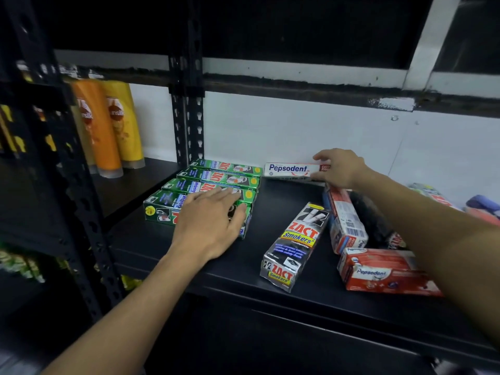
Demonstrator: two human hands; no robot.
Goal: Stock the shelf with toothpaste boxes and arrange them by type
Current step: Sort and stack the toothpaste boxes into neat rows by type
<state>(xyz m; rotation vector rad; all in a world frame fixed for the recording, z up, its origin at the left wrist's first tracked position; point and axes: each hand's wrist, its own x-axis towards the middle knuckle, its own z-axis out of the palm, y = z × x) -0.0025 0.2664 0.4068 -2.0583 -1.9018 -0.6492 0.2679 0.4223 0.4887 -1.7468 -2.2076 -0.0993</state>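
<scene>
Left hand (209, 226) lies flat, fingers spread, on green boxes (216, 182). Right hand (339, 169) pinches white box (290, 171) at shelf (238, 266) back.

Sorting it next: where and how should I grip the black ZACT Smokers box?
Probably pinch the ZACT Smokers box across its long sides near mid-length, coming from above: it lies flat and slanted on the shelf, both long sides clear there.
</scene>
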